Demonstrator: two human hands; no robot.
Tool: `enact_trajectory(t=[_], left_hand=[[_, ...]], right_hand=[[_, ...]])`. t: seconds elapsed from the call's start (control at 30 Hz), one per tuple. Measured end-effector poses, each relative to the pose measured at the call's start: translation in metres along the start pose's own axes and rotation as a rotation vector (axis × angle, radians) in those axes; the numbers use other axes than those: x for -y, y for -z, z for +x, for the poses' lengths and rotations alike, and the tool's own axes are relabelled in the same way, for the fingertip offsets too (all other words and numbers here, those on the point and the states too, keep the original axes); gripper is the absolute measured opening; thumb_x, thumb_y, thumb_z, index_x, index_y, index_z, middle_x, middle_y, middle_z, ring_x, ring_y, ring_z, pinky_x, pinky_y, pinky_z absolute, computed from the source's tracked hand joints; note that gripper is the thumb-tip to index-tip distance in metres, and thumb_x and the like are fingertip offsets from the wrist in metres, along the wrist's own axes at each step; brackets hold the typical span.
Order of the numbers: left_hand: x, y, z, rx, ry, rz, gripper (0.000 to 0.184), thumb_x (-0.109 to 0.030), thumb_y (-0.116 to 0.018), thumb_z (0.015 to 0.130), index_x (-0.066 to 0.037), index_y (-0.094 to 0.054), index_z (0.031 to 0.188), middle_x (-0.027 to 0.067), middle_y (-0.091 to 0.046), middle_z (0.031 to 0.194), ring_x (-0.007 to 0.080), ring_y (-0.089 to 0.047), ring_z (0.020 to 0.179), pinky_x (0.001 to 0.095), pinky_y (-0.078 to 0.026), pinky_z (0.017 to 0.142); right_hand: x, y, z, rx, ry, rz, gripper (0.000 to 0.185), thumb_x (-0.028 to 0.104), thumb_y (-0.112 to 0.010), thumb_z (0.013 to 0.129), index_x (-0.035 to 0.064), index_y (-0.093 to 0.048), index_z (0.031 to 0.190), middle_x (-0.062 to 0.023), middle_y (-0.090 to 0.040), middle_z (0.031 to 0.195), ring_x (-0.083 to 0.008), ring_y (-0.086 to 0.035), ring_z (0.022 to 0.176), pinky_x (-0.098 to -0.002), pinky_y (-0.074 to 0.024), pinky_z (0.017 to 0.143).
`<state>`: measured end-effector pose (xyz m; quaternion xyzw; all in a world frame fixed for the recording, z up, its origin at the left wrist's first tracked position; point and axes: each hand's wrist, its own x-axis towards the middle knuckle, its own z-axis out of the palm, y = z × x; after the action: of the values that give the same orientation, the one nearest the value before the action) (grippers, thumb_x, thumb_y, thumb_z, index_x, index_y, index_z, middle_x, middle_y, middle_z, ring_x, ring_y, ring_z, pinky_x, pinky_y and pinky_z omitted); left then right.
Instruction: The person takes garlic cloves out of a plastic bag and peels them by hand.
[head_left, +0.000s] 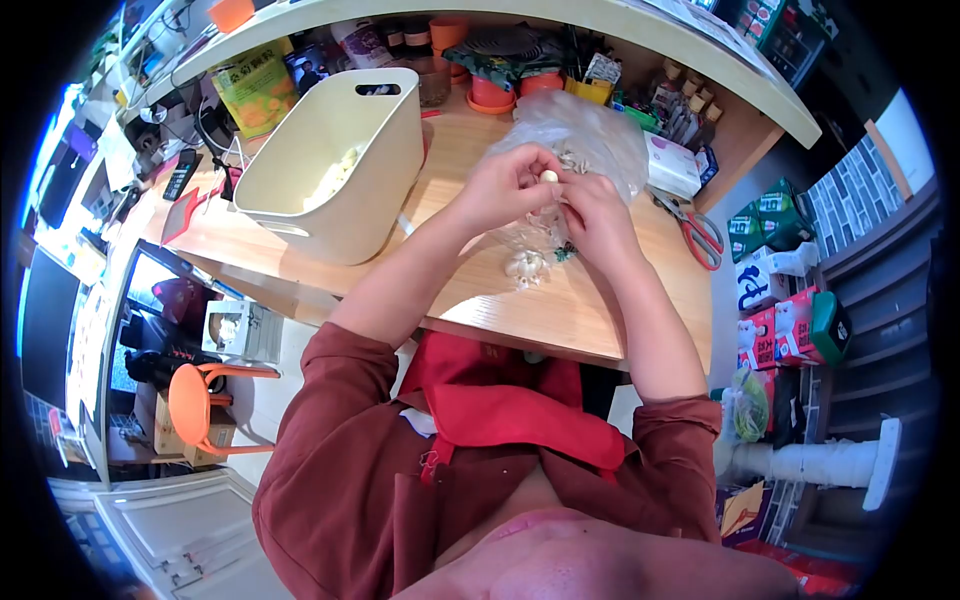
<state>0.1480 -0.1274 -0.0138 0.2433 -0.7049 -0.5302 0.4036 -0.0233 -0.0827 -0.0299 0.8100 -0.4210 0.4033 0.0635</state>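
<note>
My left hand (508, 187) and my right hand (600, 212) meet above the table, fingertips pinched together. Between them a pale garlic clove (549, 177) shows, with the fingers of both hands closed on it. Just below the hands, a garlic bulb (524, 266) lies on the wood among loose bits of skin. A clear plastic bag (600, 130) spreads out behind my hands, with papery scraps in it. To the left stands a tall cream bin (385, 140), and pale peeled cloves (338, 178) lie inside it.
Red-handled scissors (700, 238) lie at the right of the table (480, 305). A tissue pack (672, 165) sits behind them. Pots, bottles and packets crowd under the raised shelf (640, 25). A red dustpan-shaped piece (183, 212) and a black remote (180, 175) are at left.
</note>
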Motion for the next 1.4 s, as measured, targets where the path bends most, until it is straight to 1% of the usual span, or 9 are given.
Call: enact_trajectory(t=[0.2, 0.33, 0.5, 0.57, 0.8, 1.0, 1.1, 1.23, 1.4], left_hand=[[-0.069, 0.030, -0.032, -0.299, -0.474, 0.705, 0.018, -0.005, -0.062, 0.080, -0.005, -0.061, 0.098, -0.0006, -0.055, 0.080, 0.0040, -0.055, 0.068, 0.0193, -0.045, 0.056], [-0.099, 0.085, -0.063, -0.541, -0.349, 1.004, 0.021, -0.007, -0.061, 0.079, -0.008, -0.062, 0.100, 0.0059, -0.057, 0.082, 0.0141, -0.057, 0.068, 0.0245, -0.047, 0.060], [-0.103, 0.148, -0.089, -0.433, 0.144, 1.533, 0.025, -0.017, -0.063, 0.077, -0.009, -0.061, 0.101, 0.0139, -0.060, 0.093, 0.0295, -0.059, 0.082, 0.0381, -0.048, 0.074], [-0.100, 0.151, -0.092, -0.496, 0.085, 1.589, 0.025, -0.018, -0.062, 0.078, -0.009, -0.061, 0.101, 0.0132, -0.060, 0.093, 0.0300, -0.059, 0.085, 0.0391, -0.047, 0.075], [-0.097, 0.063, -0.085, -0.342, -0.468, 1.165, 0.017, -0.005, -0.064, 0.076, -0.006, -0.061, 0.093, 0.0101, -0.061, 0.086, 0.0228, -0.060, 0.075, 0.0317, -0.049, 0.063], [-0.058, 0.009, -0.058, -0.072, -0.351, 0.895, 0.015, -0.011, -0.064, 0.073, -0.005, -0.062, 0.087, 0.0107, -0.061, 0.084, 0.0267, -0.059, 0.075, 0.0349, -0.048, 0.067], [-0.054, -0.005, -0.042, -0.055, -0.235, 0.686, 0.019, -0.009, -0.064, 0.072, -0.005, -0.062, 0.091, 0.0100, -0.061, 0.083, 0.0218, -0.058, 0.070, 0.0314, -0.048, 0.064], [-0.026, -0.009, -0.008, -0.101, -0.273, 0.578, 0.026, -0.008, -0.063, 0.075, -0.004, -0.059, 0.100, 0.0087, -0.059, 0.087, 0.0153, -0.056, 0.069, 0.0272, -0.047, 0.063], [-0.009, -0.006, 0.005, -0.091, -0.161, 0.590, 0.029, -0.007, -0.064, 0.077, -0.002, -0.057, 0.105, 0.0070, -0.057, 0.089, 0.0111, -0.055, 0.075, 0.0241, -0.047, 0.067]], right_hand=[[0.007, 0.004, -0.005, 0.131, 0.030, 0.265, 0.016, 0.009, -0.064, 0.075, 0.0082, -0.062, 0.090, -0.0069, -0.059, 0.091, -0.0266, -0.056, 0.081, -0.0354, -0.0467, 0.071], [0.021, 0.008, -0.005, 0.415, 0.050, 0.323, 0.021, 0.020, -0.065, 0.076, 0.0101, -0.062, 0.094, -0.0069, -0.058, 0.089, -0.0260, -0.058, 0.079, -0.0359, -0.0472, 0.068], [0.035, 0.010, -0.007, 0.563, 0.085, 0.240, 0.029, 0.026, -0.066, 0.072, 0.0116, -0.062, 0.097, -0.0061, -0.057, 0.092, -0.0260, -0.058, 0.084, -0.0362, -0.0477, 0.069], [0.036, 0.009, -0.008, 0.606, 0.088, 0.215, 0.030, 0.025, -0.066, 0.071, 0.0115, -0.061, 0.098, -0.0061, -0.057, 0.092, -0.0259, -0.058, 0.085, -0.0365, -0.0480, 0.070], [0.034, 0.004, -0.010, 0.680, 0.050, 0.109, 0.034, 0.020, -0.067, 0.069, 0.0106, -0.057, 0.101, -0.0092, -0.057, 0.096, -0.0290, -0.057, 0.088, -0.0384, -0.0474, 0.073], [0.031, 0.005, -0.008, 0.571, -0.028, 0.205, 0.037, 0.019, -0.067, 0.069, 0.0071, -0.055, 0.102, -0.0120, -0.056, 0.098, -0.0323, -0.056, 0.090, -0.0382, -0.0457, 0.077], [0.022, 0.003, 0.002, 0.150, -0.012, 0.398, 0.040, 0.018, -0.069, 0.069, 0.0062, -0.056, 0.104, -0.0117, -0.056, 0.097, -0.0322, -0.056, 0.090, -0.0386, -0.0449, 0.079], [0.007, 0.005, 0.001, 0.076, -0.432, 0.479, 0.043, 0.022, -0.075, 0.067, 0.0044, -0.057, 0.101, -0.0082, -0.056, 0.091, -0.0175, -0.054, 0.072, -0.0287, -0.0455, 0.067], [-0.002, -0.002, -0.001, -0.015, -0.521, 0.568, 0.036, 0.019, -0.075, 0.067, 0.0041, -0.058, 0.095, -0.0048, -0.056, 0.084, -0.0093, -0.049, 0.061, -0.0232, -0.0434, 0.057]])
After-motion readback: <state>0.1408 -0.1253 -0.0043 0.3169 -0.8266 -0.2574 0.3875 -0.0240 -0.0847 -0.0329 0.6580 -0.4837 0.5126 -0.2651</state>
